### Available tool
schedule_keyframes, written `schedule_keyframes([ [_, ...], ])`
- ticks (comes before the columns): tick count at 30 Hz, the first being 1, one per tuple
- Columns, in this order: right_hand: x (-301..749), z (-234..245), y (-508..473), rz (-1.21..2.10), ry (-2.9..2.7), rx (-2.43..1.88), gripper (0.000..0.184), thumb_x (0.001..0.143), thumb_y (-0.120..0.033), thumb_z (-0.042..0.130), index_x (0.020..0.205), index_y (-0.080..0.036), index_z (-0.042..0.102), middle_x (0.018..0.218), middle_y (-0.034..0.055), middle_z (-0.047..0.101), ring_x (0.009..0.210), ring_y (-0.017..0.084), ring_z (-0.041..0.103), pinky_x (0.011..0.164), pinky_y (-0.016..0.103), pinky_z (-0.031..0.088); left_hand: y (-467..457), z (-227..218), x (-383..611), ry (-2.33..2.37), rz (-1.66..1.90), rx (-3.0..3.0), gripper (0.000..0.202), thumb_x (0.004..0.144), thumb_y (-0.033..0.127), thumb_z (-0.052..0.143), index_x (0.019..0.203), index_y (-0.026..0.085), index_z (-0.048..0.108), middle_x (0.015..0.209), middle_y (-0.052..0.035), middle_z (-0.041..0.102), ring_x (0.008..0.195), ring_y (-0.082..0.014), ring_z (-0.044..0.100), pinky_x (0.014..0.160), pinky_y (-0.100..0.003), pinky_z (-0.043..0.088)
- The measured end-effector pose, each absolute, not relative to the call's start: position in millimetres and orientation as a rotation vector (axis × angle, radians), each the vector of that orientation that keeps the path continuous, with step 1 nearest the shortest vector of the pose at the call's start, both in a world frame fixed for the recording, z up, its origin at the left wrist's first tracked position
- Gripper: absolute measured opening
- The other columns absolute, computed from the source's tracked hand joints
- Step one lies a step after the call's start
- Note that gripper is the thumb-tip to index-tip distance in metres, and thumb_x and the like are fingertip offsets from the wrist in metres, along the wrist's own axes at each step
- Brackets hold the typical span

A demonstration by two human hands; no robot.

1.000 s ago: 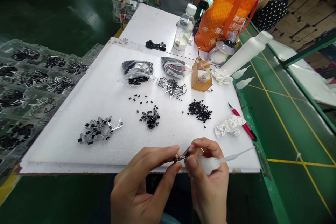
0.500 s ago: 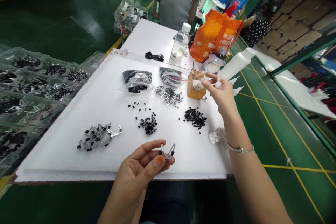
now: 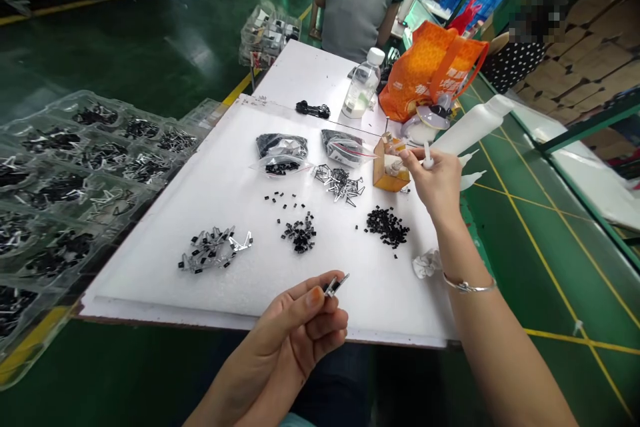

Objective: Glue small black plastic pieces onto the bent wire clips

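Observation:
My left hand (image 3: 295, 333) is at the front of the white foam board (image 3: 150, 280), pinching a small metal part with a black block (image 3: 334, 285) between thumb and fingers. My right hand (image 3: 435, 180) is raised at the far right of the board, next to an amber box (image 3: 391, 170), holding a small white dropper bottle (image 3: 427, 156) whose body is partly hidden by the fingers. Between my hands lie a heap of black pieces (image 3: 387, 227), a heap of small black blocks (image 3: 300, 235), a tangle of wire-like metal parts (image 3: 340, 183) and a pile of assembled parts (image 3: 213, 250).
Plastic bags of parts (image 3: 281, 145) lie at the board's back. A large white bottle (image 3: 473, 125), water bottle (image 3: 363, 87) and orange bag (image 3: 430, 70) stand beyond. Filled plastic trays (image 3: 75, 173) lie left. A co-worker (image 3: 363, 7) stands at the far end.
My hands were together at the board's front edge a second ago. My right hand has since moved far right and up with the dropper bottle. My left hand stayed near the front, still holding the part.

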State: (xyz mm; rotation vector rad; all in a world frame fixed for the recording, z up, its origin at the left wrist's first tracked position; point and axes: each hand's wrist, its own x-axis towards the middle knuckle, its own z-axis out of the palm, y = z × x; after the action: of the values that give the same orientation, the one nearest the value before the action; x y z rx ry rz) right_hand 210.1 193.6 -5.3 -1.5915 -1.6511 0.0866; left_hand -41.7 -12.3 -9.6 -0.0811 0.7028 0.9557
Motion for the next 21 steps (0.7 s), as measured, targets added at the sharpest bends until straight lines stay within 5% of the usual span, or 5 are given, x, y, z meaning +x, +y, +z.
schedule_keyframes([
  [6,204.3,-2.7,192.7,0.074,-1.615,-1.532,0.03,0.089,-0.044,0.073,0.076,-0.017,0.076,0.064,0.0028,0.068,0.058,0.017,0.054,0.064,0.032,0.038,-8.8,-5.0,-40.6,0.78,0.956,-0.008,0.035,0.067,0.042,0.097,0.097,0.027,0.087,0.076,-0.0014,0.08,0.075,-0.0169,0.079,0.073,-0.022,0.067],
  [10,187.5,12.0,155.4,-0.079,-1.288,-1.371,0.032,0.102,-0.044,0.055,0.09,-0.018,0.071,0.084,0.0054,0.068,0.067,0.017,0.056,0.063,0.031,0.038,-8.4,-8.7,-41.4,1.08,1.105,0.303,0.031,0.073,0.04,0.094,0.101,0.032,0.084,0.082,0.0011,0.081,0.084,-0.016,0.079,0.078,-0.019,0.065],
  [15,153.9,27.8,69.0,0.705,-1.054,-1.082,0.029,0.098,-0.044,0.067,0.079,-0.021,0.067,0.068,-0.0033,0.058,0.048,0.008,0.039,0.047,0.027,0.028,-13.2,-17.6,-40.7,1.384,1.365,0.811,0.023,0.079,0.034,0.088,0.101,0.038,0.083,0.087,0.0044,0.083,0.088,-0.0136,0.078,0.08,-0.014,0.062],
  [21,141.7,22.2,28.2,0.851,-0.998,-1.07,0.027,0.093,-0.043,0.075,0.078,-0.021,0.072,0.064,-0.0054,0.057,0.047,0.005,0.046,0.044,0.023,0.031,-17.5,-11.2,-34.1,1.458,1.419,0.986,0.028,0.082,0.024,0.081,0.1,0.044,0.081,0.087,0.0108,0.084,0.086,-0.0104,0.079,0.081,-0.012,0.061],
])
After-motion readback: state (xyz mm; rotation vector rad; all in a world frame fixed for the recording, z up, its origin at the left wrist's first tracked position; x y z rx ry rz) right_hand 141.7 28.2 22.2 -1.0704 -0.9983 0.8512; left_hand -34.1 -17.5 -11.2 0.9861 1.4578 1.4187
